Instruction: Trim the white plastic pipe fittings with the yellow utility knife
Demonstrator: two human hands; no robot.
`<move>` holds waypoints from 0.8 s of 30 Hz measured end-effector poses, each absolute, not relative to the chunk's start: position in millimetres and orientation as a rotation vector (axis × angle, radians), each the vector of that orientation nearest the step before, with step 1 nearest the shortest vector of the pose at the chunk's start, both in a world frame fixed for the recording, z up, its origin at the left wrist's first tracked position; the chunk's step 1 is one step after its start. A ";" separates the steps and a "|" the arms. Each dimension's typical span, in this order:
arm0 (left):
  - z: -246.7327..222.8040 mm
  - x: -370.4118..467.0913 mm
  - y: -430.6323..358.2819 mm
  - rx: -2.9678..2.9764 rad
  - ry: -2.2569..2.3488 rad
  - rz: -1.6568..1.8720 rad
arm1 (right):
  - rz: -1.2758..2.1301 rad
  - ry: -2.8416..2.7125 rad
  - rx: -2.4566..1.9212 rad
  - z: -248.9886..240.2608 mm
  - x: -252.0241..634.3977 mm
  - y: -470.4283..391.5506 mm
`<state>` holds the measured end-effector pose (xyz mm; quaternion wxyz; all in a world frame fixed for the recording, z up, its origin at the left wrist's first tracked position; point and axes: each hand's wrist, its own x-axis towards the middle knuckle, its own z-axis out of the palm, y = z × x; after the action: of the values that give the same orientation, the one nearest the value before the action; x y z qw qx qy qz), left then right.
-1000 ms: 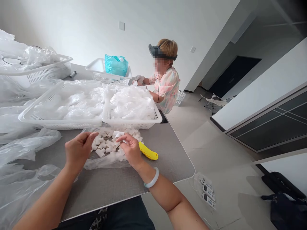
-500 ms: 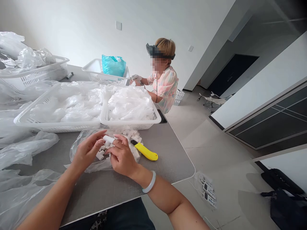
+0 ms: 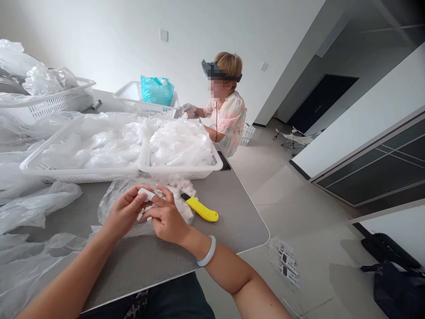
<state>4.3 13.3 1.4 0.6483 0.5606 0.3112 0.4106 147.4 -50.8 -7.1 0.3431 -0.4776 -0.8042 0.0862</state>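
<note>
At the centre, the left hand [image 3: 124, 210] and right hand [image 3: 168, 217] pinched a white piece [image 3: 146, 193], perhaps a tube, above the grey table [image 3: 229, 199]; a yellow knife [image 3: 202, 209] lay at four o'clock, pale floor [image 3: 282, 186] beyond at three

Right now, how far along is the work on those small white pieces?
Done: full baskets, like the near right one heaped with clear plastic; can't tell if that's finished output. In hand: one white piece, pinched by the left hand, right hand at its other end. Left, probably: the loose white pieces on the clear bag. Yellow-handled tool lies untouched.
</note>
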 end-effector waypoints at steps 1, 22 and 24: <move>0.8 3.9 13.6 1.286 0.709 0.947 | 0.275 -2.069 -1.227 -5.0 147.0 -50.8; 7.8 6.0 11.8 1.302 0.937 0.945 | 0.190 -2.140 -1.375 -9.8 140.6 -55.0; 7.6 6.7 11.6 1.333 0.983 0.966 | 0.160 -2.162 -1.377 -11.0 140.6 -54.2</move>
<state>6.7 11.6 7.6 0.5746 0.5691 0.4196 0.4121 140.6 -54.2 -11.0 0.2826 -0.5142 -0.8075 0.0597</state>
